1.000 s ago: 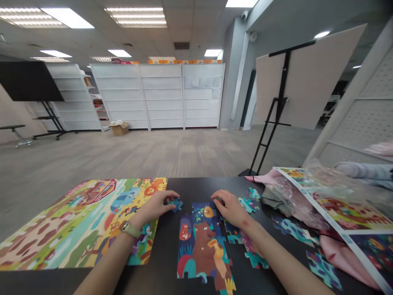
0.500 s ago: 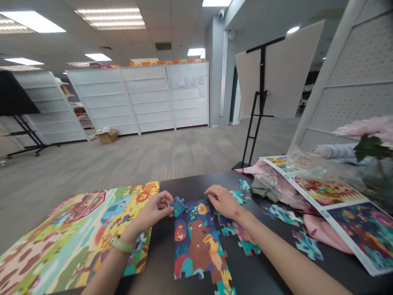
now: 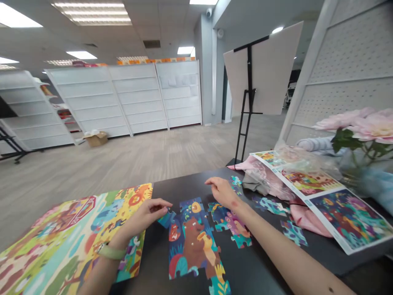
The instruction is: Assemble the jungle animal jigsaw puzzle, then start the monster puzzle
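A wide hall with a grey carpet is stretching away ahead, with white shelving units (image 3: 107, 98) along the far wall and a cardboard box (image 3: 96, 139) standing on the floor before them. A pale board on a black easel (image 3: 250, 69) is standing to the right. Nearer, a black table (image 3: 190, 184) is running across the view, with a large colourful printed puzzle mat (image 3: 76, 229) lying at its left and a printed picture sheet (image 3: 350, 219) lying at its right, over a pink cloth (image 3: 303, 219) and beside a clear plastic bag (image 3: 260, 176). Pink flowers (image 3: 374, 127) are rising beyond them. Between the mat and the sheet, a joined jigsaw section (image 3: 192, 241) showing a brown bear is lying on the table, with a smaller joined section (image 3: 230, 225) just to its right and loose pieces (image 3: 270, 206) scattered nearby. The right hand (image 3: 221, 192) is hovering open above the table, fingers spread and holding nothing. The left hand (image 3: 144, 217), wearing a pale green band (image 3: 110, 252), is reaching its fingertips to a blue jigsaw piece (image 3: 166, 219) at the bear section's upper left corner; I cannot tell whether they are pinching it
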`<act>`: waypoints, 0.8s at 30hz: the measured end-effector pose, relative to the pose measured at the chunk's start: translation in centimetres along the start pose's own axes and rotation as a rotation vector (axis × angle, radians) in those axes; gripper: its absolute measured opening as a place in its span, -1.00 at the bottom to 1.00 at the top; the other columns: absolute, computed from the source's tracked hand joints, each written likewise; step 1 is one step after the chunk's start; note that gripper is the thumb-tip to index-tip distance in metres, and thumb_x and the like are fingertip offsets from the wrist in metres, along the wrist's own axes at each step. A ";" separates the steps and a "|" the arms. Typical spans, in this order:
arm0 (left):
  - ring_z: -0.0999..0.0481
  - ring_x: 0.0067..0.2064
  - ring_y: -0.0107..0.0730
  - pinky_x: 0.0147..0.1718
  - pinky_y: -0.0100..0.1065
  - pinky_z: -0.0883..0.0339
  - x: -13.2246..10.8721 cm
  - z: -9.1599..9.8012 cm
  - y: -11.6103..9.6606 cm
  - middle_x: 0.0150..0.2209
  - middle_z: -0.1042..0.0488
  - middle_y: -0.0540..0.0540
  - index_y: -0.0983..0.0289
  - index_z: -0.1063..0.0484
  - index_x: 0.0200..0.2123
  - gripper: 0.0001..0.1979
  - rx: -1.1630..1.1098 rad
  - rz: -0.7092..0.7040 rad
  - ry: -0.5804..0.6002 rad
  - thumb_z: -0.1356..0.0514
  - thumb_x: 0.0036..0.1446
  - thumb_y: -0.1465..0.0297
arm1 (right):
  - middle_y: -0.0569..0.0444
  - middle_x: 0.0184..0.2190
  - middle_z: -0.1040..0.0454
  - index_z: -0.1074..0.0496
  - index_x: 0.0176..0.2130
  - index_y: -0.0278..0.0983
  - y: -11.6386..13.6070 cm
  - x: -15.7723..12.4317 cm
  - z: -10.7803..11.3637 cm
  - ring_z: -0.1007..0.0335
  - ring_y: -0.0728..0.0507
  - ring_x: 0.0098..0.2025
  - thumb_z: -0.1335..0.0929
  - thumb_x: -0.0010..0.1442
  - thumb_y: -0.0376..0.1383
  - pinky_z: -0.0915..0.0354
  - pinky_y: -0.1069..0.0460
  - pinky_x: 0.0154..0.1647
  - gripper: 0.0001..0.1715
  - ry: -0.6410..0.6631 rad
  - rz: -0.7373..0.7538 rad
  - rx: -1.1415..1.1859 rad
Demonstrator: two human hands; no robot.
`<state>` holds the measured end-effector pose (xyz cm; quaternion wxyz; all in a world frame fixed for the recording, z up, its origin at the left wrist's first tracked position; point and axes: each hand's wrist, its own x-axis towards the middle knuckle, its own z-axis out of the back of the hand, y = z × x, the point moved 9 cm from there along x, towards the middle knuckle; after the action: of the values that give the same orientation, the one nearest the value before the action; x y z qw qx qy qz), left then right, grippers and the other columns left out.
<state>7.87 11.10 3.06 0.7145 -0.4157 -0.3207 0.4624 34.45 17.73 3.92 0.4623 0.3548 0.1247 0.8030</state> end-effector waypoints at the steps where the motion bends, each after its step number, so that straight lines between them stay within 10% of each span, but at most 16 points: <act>1: -0.53 -0.22 -0.27 -0.23 -0.33 -0.39 -0.1 -0.3 -0.1 -0.25 -0.57 0.10 0.26 -0.59 -0.08 -0.61 -0.011 0.008 0.010 -0.32 0.18 0.09 | 0.01 -0.17 -0.64 -0.57 -0.15 -0.26 0.2 -0.1 -0.3 -0.55 -0.16 -0.08 -0.20 0.15 -0.59 -0.38 -0.06 0.02 -0.53 0.010 0.011 0.004; 11: -0.45 -0.41 -0.44 -0.39 -0.43 -0.33 -0.4 -2.8 -1.1 -0.45 -0.49 0.00 0.31 -0.54 -0.29 -0.59 -0.115 0.079 0.148 -0.43 0.04 0.07 | 0.01 -0.19 -0.63 -0.56 -0.15 -0.26 0.3 -0.1 -1.8 -0.53 -0.18 -0.11 -0.23 0.19 -0.56 -0.36 -0.06 -0.03 -0.59 0.067 0.026 0.002; 24: -0.52 -0.39 -0.41 -0.41 -0.48 -0.32 -3.7 -13.3 -4.8 -0.39 -0.59 0.05 0.28 -0.63 -0.24 -0.78 -0.014 -0.042 0.488 -0.41 0.11 0.25 | 0.04 -0.20 -0.64 -0.57 -0.16 -0.25 0.8 -0.2 -2.2 -0.52 -0.14 -0.11 -0.28 0.22 -0.55 -0.33 -0.01 -0.01 -0.65 0.080 0.030 -0.026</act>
<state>19.56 2.61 1.09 0.7774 -0.5134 -0.1503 0.3309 32.50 17.38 2.63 0.4493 0.3182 0.1272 0.8250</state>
